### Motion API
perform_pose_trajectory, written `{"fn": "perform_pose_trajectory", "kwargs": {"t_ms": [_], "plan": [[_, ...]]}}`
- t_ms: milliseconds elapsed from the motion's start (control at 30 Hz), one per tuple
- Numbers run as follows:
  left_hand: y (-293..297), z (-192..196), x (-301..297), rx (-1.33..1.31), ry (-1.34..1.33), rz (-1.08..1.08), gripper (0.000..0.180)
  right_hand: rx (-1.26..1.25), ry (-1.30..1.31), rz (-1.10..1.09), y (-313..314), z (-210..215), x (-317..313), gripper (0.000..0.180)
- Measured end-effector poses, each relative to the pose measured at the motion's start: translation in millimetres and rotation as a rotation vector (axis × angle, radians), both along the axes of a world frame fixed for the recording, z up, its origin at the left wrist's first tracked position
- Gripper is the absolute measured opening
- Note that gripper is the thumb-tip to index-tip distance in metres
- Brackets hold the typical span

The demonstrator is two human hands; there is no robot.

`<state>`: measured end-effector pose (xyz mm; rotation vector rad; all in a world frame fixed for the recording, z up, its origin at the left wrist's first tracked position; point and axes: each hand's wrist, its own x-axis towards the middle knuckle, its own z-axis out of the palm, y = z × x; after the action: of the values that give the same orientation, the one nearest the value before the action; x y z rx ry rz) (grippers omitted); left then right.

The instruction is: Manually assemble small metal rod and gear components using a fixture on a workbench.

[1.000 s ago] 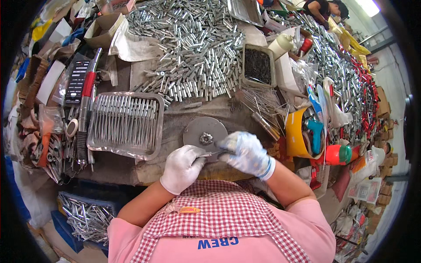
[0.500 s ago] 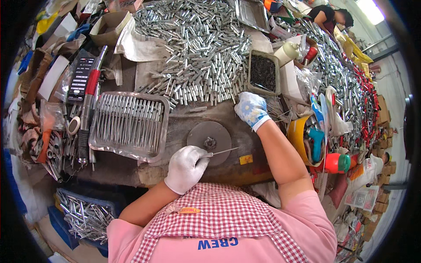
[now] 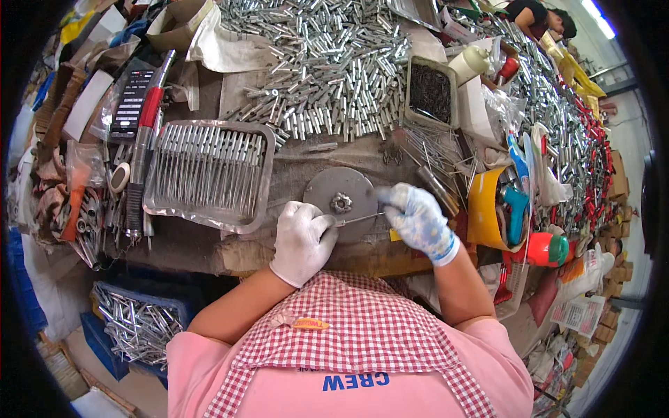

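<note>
My left hand [image 3: 304, 242], in a white glove, is closed around the thick end of a thin metal rod [image 3: 360, 219]. The rod points right, across the front of a round grey disc [image 3: 361, 189] with a small cluster of metal bits at its centre. By the rod's tip is my right hand [image 3: 423, 224], in a blue-patterned glove, its fingers pinched together and slightly blurred. Whatever it pinches is hidden or too small to name. Left of the disc, a silver tray [image 3: 264, 182] holds a row of similar rods with thicker ends.
A heap of metal tubes [image 3: 341, 83] covers the far bench. Beside it stands a box of small dark pieces [image 3: 431, 94]. A yellow container [image 3: 484, 209] is on the right, a phone [image 3: 130, 104] on the left. A blue crate of metal parts [image 3: 174, 299] sits lower left. Another person [image 3: 533, 17] is far right.
My right hand has come back from beside the box of dark pieces to the rod's tip. The left hand still holds the rod. The whole view has shifted slightly.
</note>
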<state>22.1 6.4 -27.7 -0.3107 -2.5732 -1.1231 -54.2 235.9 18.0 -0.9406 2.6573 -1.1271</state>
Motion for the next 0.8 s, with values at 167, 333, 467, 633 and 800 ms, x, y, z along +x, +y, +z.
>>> {"fn": "perform_pose_trajectory", "kwargs": {"t_ms": [167, 333, 467, 633, 800], "plan": [[2, 0, -2, 0.019, 0.003, 0.005, 0.012, -0.188, -0.093, -0.073, -22, -28, 38, 0.019], [0, 2, -1, 0.010, -0.019, 0.013, 0.012, -0.041, 0.336, 0.023, -44, -39, 31, 0.019], [0, 3, -1, -0.004, -0.027, 0.002, 0.014, 0.030, 0.400, 0.085, -44, -39, 27, 0.024], [0, 5, -2, -0.013, -0.052, 0.006, 0.015, 0.099, 0.444, 0.141, -44, -37, 28, 0.019], [0, 5, -3, 0.004, -0.029, -0.016, 0.015, 0.155, 0.381, 0.146, -45, -27, 29, 0.014]]}}
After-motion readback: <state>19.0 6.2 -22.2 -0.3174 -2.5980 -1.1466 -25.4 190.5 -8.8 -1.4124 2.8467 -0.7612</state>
